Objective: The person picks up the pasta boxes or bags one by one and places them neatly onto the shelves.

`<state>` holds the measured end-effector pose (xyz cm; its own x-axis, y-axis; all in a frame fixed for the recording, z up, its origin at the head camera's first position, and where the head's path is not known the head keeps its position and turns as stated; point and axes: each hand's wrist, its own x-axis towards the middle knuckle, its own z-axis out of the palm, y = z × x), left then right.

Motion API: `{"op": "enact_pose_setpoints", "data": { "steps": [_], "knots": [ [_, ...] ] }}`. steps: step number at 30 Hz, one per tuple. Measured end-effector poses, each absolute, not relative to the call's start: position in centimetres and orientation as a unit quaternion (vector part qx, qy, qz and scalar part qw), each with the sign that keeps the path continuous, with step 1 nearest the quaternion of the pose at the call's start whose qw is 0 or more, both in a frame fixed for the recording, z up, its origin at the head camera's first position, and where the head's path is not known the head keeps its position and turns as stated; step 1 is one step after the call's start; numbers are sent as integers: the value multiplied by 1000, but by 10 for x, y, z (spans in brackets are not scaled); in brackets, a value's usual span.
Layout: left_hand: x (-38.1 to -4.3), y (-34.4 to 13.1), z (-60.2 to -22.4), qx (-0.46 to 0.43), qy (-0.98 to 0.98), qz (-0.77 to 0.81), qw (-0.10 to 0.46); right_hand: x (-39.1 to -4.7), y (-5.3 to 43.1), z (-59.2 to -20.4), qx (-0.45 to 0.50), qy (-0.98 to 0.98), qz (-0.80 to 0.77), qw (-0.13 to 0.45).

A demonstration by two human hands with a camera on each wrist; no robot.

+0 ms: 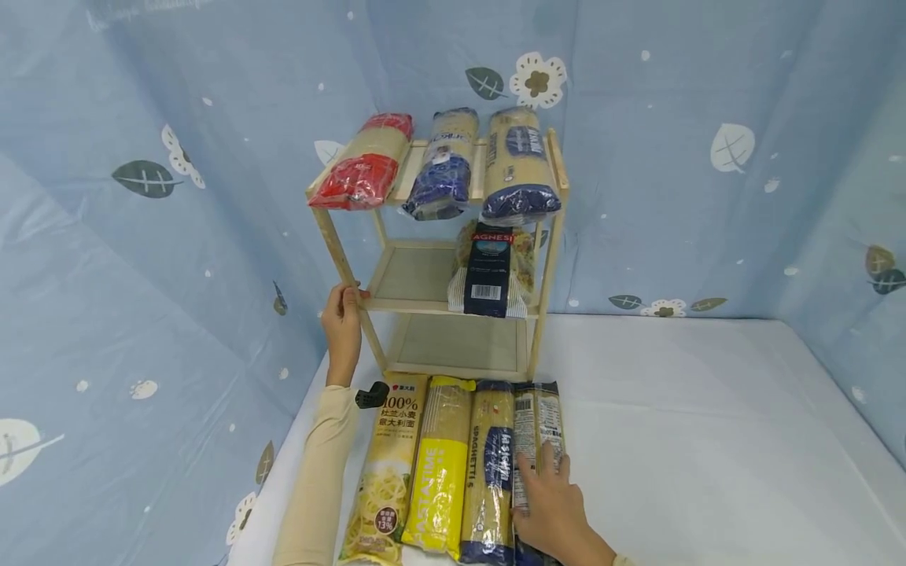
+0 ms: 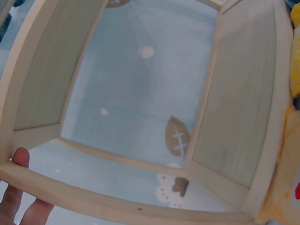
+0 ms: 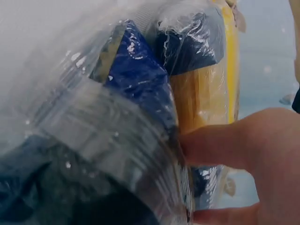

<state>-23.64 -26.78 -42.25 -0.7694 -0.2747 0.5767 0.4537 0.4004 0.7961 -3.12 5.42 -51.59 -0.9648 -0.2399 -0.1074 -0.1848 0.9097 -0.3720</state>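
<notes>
My left hand (image 1: 343, 326) grips the front left post of a small wooden shelf rack (image 1: 406, 305) at its middle tier. Up close in the left wrist view, fingertips (image 2: 20, 157) show around that post. My right hand (image 1: 555, 507) rests with spread fingers on a clear and dark blue spaghetti packet (image 1: 538, 417), rightmost in a row on the table. Its thumb is at the packet's side in the right wrist view. Left of it lie a blue-labelled spaghetti packet (image 1: 488, 472), a yellow pasta packet (image 1: 439, 472) and a cream-gold noodle packet (image 1: 385, 479).
On the rack's top tier lie a red pasta packet (image 1: 361, 169), a blue and clear one (image 1: 444, 169) and a wider blue-ended one (image 1: 520, 169). A dark-labelled pasta bag (image 1: 491, 271) stands on the middle tier. Blue patterned cloth (image 1: 672, 196) hangs behind the white table (image 1: 708, 440).
</notes>
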Motion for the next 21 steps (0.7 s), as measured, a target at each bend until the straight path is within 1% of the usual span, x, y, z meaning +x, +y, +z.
{"op": "enact_pose_setpoints", "data": {
  "steps": [4, 7, 10, 16, 21],
  "knots": [
    [-234, -274, -421, -43, -764, -543, 346, -29, 48, -522, -109, 976, -181, 58],
    [-234, -275, -422, -42, -767, -538, 346, -26, 46, -526, -95, 977, -183, 59],
    [-233, -274, -423, -43, -770, -537, 342, -24, 47, -525, -79, 975, -192, 74],
    [-233, -268, -424, -42, -768, -542, 337, -21, 68, -522, -45, 975, -191, 107],
    [-233, -265, -418, -56, -764, -549, 334, -17, 83, -525, -37, 982, -160, 97]
  ]
}}
